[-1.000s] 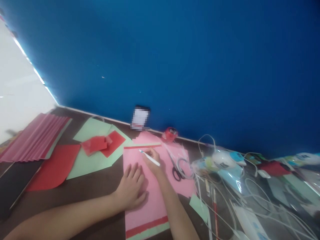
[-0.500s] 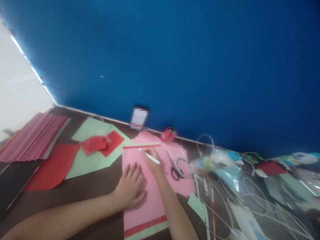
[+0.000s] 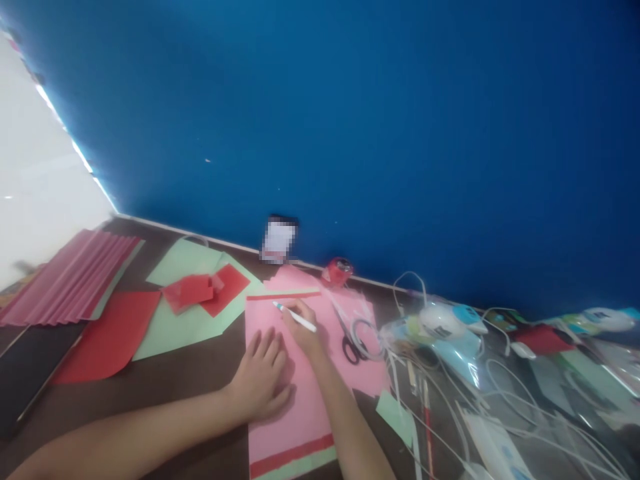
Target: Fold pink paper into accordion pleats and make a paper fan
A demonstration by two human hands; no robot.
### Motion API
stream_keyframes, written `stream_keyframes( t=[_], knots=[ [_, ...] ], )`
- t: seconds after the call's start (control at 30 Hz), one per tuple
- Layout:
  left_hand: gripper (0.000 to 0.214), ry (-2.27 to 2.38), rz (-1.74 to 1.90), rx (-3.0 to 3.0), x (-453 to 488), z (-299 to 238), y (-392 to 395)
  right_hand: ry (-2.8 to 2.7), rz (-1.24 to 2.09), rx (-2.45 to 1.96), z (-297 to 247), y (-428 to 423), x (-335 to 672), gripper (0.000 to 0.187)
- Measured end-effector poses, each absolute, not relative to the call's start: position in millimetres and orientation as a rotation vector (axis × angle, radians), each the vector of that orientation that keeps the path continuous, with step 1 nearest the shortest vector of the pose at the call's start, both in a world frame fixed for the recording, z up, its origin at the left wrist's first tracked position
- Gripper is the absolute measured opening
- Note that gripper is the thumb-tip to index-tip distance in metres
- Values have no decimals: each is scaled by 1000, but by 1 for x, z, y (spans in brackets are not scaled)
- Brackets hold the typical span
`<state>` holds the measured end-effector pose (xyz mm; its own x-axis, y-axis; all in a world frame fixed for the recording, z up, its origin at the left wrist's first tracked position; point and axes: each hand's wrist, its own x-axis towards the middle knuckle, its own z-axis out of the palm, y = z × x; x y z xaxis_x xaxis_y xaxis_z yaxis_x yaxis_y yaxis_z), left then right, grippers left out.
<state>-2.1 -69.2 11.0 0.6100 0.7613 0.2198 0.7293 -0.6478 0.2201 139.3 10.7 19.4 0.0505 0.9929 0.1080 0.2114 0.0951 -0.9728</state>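
Basically, biggest first: dark brown wooden-looking table beneath everything, showing left of the left hand's fingers. Next, oblong pink paper sheet with red and pale green strips across its two ends, lying flat directly under the fingers of both hands. Should handle light and bendy, creasing or tearing easily; strips probably make the ends a bit stiffer. Likely slides if not pinned. Best hold: flat pressure on the middle, or a two-sided lift by the edges.

Loose pink paper pokes out to the right of the right hand's fingers, black-handled scissors resting on it.

Left hand: palm down on the pink sheet near its left edge, fingers slightly spread, thumb out to the side, nothing gripped that I can see.

Right hand: just beyond the left, fingers pinched together round a slim white pen with a blue tip. Pen probably light, rigid, smooth, perhaps a little slippery; best grip is low on the barrel, close to the tip. Tip juts out left of those fingers, near the far red strip; can't tell if it touches paper.
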Motion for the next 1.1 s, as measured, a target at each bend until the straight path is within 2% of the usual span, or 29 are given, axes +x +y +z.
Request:
stream_keyframes(
  t=[0.4, 0.67, 0.8, 1.1],
  knots=[
    [53, 1256, 407, 2705, -2, 16, -70, -1518, 955, -1445, 18, 9, 140, 13],
    [52, 1254, 424, 2698, -2, 16, -70, -1243, 964, -1364, 23, 7, 132, 16],
    [50, 1269, 465, 2679, -1, 16, -70, -1366, 1065, -1351, 21, 3, 127, 16],
    [51, 1260, 445, 2667, -2, 19, -70, -1462, 1006, -1473, 23, 1, 127, 13]
  ],
)
